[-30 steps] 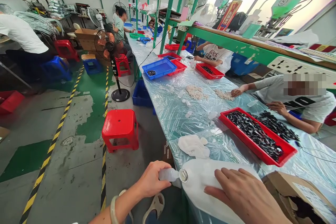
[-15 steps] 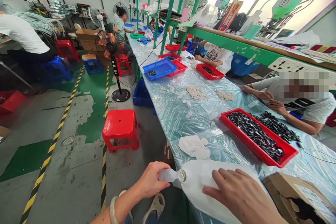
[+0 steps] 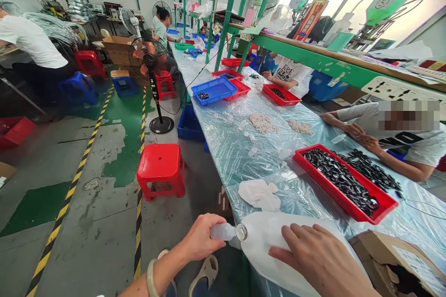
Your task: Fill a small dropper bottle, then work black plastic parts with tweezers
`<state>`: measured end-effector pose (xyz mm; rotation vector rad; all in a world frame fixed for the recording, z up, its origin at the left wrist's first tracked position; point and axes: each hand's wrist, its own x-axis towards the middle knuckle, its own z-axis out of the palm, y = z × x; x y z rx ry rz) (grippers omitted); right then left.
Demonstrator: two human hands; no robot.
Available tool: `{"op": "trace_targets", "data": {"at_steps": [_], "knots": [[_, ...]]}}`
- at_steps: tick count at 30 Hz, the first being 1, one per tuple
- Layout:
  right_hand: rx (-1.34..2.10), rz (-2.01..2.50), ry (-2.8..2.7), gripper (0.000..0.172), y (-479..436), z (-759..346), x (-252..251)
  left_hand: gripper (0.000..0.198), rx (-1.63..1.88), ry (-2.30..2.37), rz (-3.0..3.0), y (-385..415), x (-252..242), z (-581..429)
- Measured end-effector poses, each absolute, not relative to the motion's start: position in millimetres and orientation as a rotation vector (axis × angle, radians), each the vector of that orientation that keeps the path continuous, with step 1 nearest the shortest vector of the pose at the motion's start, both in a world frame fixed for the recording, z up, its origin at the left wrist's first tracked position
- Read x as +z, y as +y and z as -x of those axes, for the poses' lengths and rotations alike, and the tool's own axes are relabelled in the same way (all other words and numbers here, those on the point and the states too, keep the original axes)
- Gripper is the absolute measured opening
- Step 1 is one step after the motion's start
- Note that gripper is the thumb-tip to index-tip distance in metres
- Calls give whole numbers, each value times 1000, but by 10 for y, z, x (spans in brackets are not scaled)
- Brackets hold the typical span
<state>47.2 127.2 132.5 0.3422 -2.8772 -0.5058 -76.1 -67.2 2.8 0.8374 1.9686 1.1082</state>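
A large white plastic jug point(image 3: 268, 236) lies tipped on its side at the near edge of the long table point(image 3: 230, 148), its open mouth pointing left. My right hand point(image 3: 322, 260) rests flat on the jug's upper side with fingers spread. My left hand point(image 3: 202, 236) is closed around a small clear bottle point(image 3: 223, 231), held just off the table edge with its opening against the jug's mouth. A pale bangle sits on my left wrist.
A red tray point(image 3: 348, 204) of black parts and a white cloth point(image 3: 259, 194) lie beyond the jug. A cardboard box point(image 3: 397, 260) is at my right. Other people sit across the table. A red stool point(image 3: 160, 167), a standing fan point(image 3: 149, 62) and blue and red trays line the aisle.
Both hands, the jug and the small bottle stay as they were. The person across the table has drawn their far hand back toward their other hand. The view has shifted slightly.
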Motion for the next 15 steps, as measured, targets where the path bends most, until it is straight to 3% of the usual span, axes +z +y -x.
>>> {"op": "trace_targets", "data": {"at_steps": [15], "knots": [[-502, -345, -2904, 63, 1257, -478, 1308, 35, 1107, 1978, -859, -708, 25, 772]]}}
